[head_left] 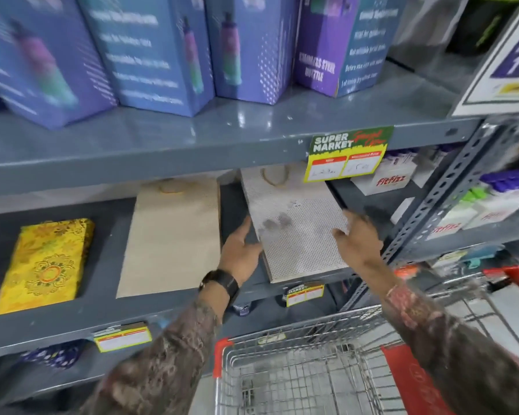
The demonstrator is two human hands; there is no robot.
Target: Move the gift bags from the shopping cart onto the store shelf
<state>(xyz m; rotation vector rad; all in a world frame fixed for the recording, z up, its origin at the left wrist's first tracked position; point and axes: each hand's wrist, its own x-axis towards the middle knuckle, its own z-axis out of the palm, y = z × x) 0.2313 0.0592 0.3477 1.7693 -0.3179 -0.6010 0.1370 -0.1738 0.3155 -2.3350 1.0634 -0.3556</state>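
Three gift bags lie flat on the grey middle shelf (102,304): a yellow patterned bag (44,265) at the left, a plain beige bag (171,238) in the middle, and a white dotted bag (297,223) at the right. My left hand (241,253) rests at the dotted bag's left edge, fingers apart. At the bag's right edge is my right hand (357,238), spread open and holding nothing. The wire shopping cart (306,372) with red trim stands below my arms, and no bags are visible inside it.
Purple bottle boxes (252,46) fill the upper shelf. A supermarket price tag (346,154) hangs over the dotted bag's far end. White fitfizz boxes (387,178) sit to the right, past a perforated steel upright (435,205). More price labels line the shelf edges.
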